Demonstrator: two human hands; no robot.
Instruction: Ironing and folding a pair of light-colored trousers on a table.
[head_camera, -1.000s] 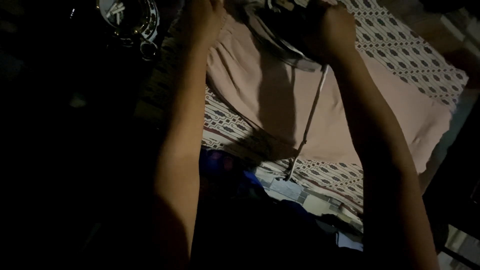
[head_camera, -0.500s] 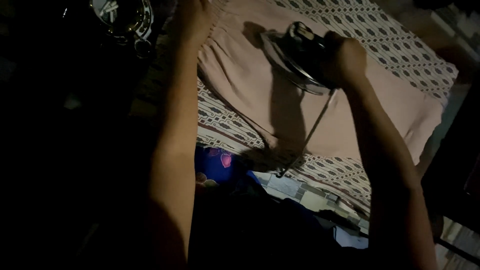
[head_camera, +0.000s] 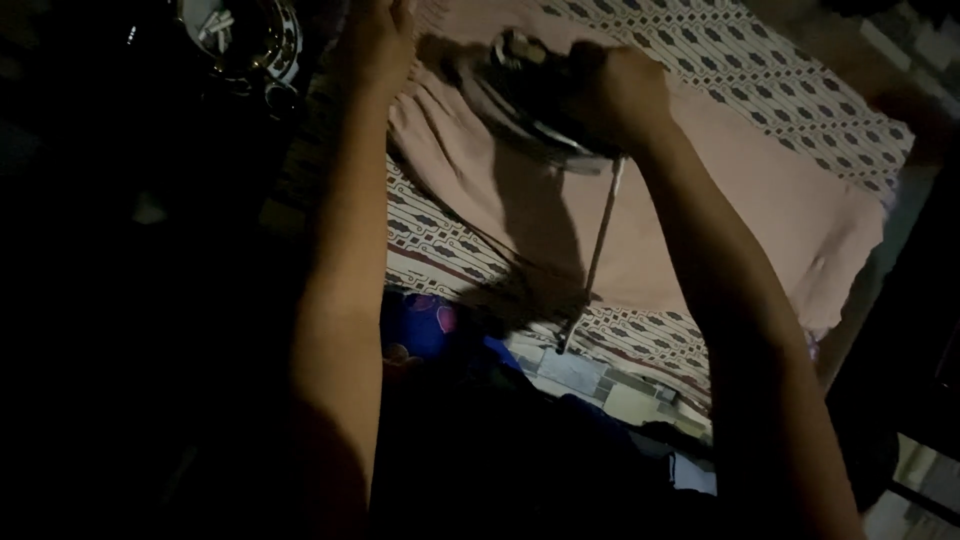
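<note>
Iron (head_camera: 530, 100) in right hand (head_camera: 620, 95) on pink cloth (head_camera: 700, 200) over patterned sheet (head_camera: 440, 240), dim room.

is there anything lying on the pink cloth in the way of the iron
Nothing visible does. The right hand grips the iron on the pink cloth, whose lit surface lies bare ahead of it. The left hand presses the cloth's edge beside the iron's tip. The cord trails back toward the person.

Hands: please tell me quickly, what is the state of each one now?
Left hand: pressed on the pink cloth near its top edge; grip cannot be told.
Right hand: closed around the handle of the iron.
</note>
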